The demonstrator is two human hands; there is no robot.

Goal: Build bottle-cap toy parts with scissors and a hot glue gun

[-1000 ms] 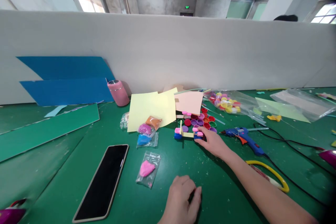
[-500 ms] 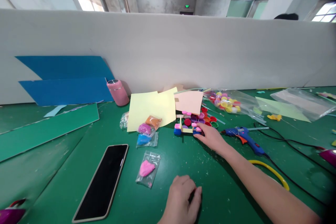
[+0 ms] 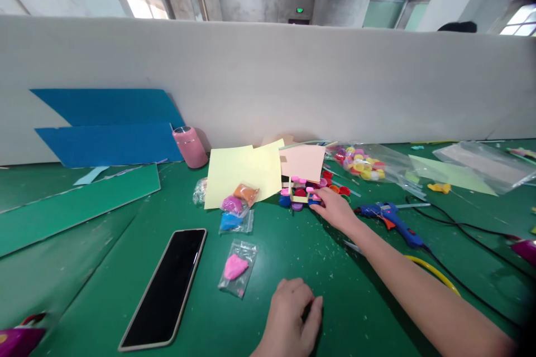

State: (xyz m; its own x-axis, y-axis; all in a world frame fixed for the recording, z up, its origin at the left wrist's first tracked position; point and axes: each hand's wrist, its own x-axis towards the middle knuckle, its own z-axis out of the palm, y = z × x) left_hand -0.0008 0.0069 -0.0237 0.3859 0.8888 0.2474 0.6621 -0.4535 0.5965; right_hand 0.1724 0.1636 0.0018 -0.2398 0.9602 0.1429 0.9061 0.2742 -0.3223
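Note:
My right hand [image 3: 337,209] reaches forward and pinches the near right corner of a small car-like craft model [image 3: 300,199]. Pale strips, blue caps at the corners and pink pieces on top make up the model. It sits at the near edge of a group of coloured bottle caps [image 3: 344,191], just in front of a pale pink paper sheet [image 3: 307,162]. Loosely curled on the green tabletop, my left hand [image 3: 292,315] has nothing visible in it. Left of it lies a clear bag of pink clay [image 3: 237,266].
A phone [image 3: 165,290] lies at the left, and a pink bottle [image 3: 190,148] stands by the white partition. Clay packets [image 3: 234,206] overlap yellow paper [image 3: 234,170]. On the right are a blue glue gun [image 3: 391,217] with its cable, yellow tubing [image 3: 435,270] and a bag of caps [image 3: 362,164].
My right hand has shifted the car-like model slightly away from me, up against the caps. A thin pale object now shows beside my right forearm. My left hand has stayed put.

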